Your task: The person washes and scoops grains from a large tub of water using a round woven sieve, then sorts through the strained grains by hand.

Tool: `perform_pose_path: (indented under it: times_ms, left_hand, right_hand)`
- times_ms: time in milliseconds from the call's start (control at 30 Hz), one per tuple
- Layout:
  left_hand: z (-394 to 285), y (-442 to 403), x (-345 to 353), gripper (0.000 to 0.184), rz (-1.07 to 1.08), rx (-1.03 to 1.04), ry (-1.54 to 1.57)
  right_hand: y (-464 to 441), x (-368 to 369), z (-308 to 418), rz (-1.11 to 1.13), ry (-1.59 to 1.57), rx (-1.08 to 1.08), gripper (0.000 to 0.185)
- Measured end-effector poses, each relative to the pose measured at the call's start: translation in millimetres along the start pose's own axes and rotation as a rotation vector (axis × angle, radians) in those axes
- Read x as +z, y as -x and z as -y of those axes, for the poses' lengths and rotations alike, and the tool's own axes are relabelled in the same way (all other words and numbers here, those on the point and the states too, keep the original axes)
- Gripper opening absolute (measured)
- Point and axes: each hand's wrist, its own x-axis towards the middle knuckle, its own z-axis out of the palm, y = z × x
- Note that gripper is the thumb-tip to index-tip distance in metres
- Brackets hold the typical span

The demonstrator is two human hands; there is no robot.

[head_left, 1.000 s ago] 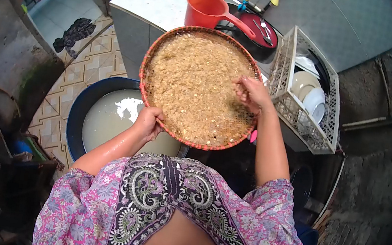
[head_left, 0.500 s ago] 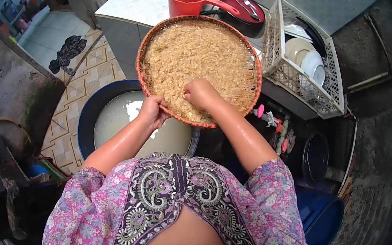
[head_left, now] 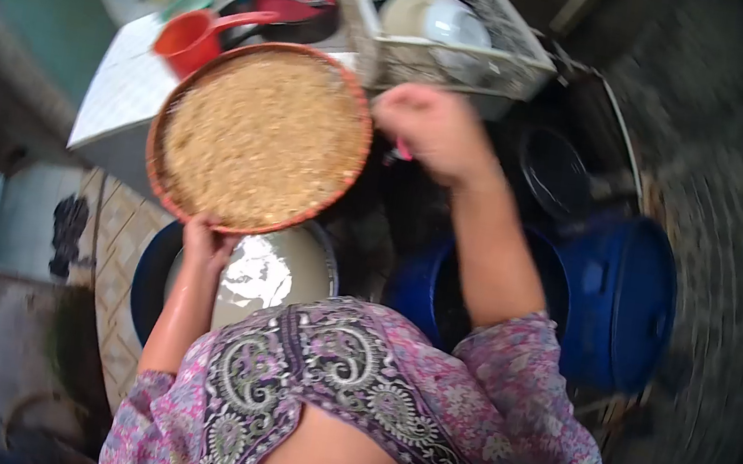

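Observation:
A round woven tray with a red-orange rim is held up near the counter, spread with wet, light brown grains. My left hand grips its lower rim. Just beyond the tray's right edge is my right hand, raised and blurred, with its fingers curled; whether anything is in them cannot be made out. Below the tray stands a blue tub of cloudy water, partly hidden by the tray and my left arm.
On the white tiled counter are a red dipper and a dark pan with a red lid. A dish crate holds plates and bowls behind my right hand. Blue barrels stand at the right. Dark cloth lies at the left.
My right hand has left the grains and moved right, past the tray's rim. My left hand still grips the tray. The view has turned, and more of the blue barrels shows.

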Motion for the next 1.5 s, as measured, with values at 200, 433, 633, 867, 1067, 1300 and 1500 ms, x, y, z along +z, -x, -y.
perform_pose_path:
  times_ms: [200, 433, 633, 867, 1067, 1300, 1500]
  left_hand:
    - [-4.1, -13.2, -19.2, 0.012, 0.01, -0.078, -0.102]
    - [-6.6, -4.7, -11.1, 0.039, -0.017, -0.055, -0.117]
    - [1.5, 1.7, -3.4, 0.045, -0.081, -0.028, -0.024]
    - [9.0, 7.2, 6.1, 0.053, -0.072, 0.012, 0.049]
    - [9.3, 5.4, 7.0, 0.055, -0.093, -0.05, 0.101]
    - [9.4, 11.9, 17.6, 0.056, -0.106, 0.036, 0.11]
    - [6.4, 20.7, 31.2, 0.037, -0.12, 0.045, 0.221]
  right_hand:
    - [246.4, -196.8, 132.4, -1.507, 0.944, -0.842, 0.014]
    - [393.2, -343.1, 83.3, -1.727, 1.955, 0.57, 0.019]
    - [398.2, -413.9, -88.1, -1.666, 1.527, 0.867, 0.043]
    - [42.2, -147.8, -34.9, -0.543, 0.569, -0.097, 0.026]
    - [-134.2, 81.5, -122.9, 0.502, 0.824, -0.206, 0.057]
    - [-95.5, 158.2, -109.8, 0.787, 0.892, -0.272, 0.054]
    - [-103.6, 82.0, -99.6, 1.166, 1.12, -0.538, 0.036]
